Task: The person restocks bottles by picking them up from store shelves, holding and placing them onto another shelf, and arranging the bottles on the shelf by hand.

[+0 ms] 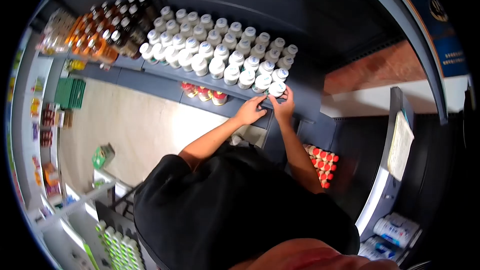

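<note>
Upright white bottle (276, 89) noted at the shelf's (172, 74) 4 o'clock corner, at 11 o'clock from the nearer right hand (283, 108), fingers narrowed around it; left hand (248, 112), fingers part-spread, beside at 7 to 8 o'clock.

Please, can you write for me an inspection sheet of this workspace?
Surface: dark shelf, largely covered by bottles.
Job's things: white bottles upright in close rows; labels too small to read.
Clutter: green package on the pale floor.
Hands: right hand at the front row's right-end bottle; left hand beside it, holding nothing visible.
Cables: nothing seen.
Surroundings: orange and dark bottles at left, green crate, red-capped bottles lower right.
</note>
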### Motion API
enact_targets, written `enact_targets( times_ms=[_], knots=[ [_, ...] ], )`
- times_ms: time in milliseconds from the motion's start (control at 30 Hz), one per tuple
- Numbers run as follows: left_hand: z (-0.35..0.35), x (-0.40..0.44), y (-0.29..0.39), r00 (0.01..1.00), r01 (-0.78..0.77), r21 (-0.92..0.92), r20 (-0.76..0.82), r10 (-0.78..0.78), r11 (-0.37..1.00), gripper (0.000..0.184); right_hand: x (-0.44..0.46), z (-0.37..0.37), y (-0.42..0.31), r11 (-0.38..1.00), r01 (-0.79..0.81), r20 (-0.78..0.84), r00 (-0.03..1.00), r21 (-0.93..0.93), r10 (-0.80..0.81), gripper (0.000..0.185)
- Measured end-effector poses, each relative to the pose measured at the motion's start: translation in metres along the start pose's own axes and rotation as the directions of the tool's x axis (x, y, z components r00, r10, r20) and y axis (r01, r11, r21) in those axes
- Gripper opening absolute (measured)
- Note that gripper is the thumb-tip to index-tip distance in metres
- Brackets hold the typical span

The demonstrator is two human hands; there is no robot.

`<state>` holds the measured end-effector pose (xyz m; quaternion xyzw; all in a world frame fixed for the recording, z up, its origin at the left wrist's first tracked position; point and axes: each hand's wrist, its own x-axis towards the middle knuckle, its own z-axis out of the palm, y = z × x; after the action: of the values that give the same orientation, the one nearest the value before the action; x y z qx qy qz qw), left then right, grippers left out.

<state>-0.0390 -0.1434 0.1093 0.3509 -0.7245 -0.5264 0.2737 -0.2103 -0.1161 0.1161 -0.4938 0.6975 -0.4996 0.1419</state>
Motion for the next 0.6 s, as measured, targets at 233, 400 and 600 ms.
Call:
enact_targets(
  times_ms=[233, 400, 600],
  knots=[
    [-0.002, -0.062, -0.037, 0.994, 0.072, 0.146, 0.074, -0.083, 0.987, 0.039, -0.020, 0.000, 0.046, 0.998, 0.056, 0.009, 0.998, 0.003, -0.056, 0.068],
    [0.024, -0.179, -0.175, 0.751, 0.660, 0.169, -0.150, -0.643, 0.732, 0.047, -0.025, 0.004, 0.058, 0.993, 0.111, 0.011, 0.994, 0.046, -0.111, 0.046],
    [0.033, -0.359, -0.238, 0.249, 0.952, 0.206, -0.083, -0.965, 0.228, 0.050, -0.092, 0.000, 0.040, 0.864, 0.503, 0.401, 0.793, -0.006, -0.459, 0.017]
  ],
)
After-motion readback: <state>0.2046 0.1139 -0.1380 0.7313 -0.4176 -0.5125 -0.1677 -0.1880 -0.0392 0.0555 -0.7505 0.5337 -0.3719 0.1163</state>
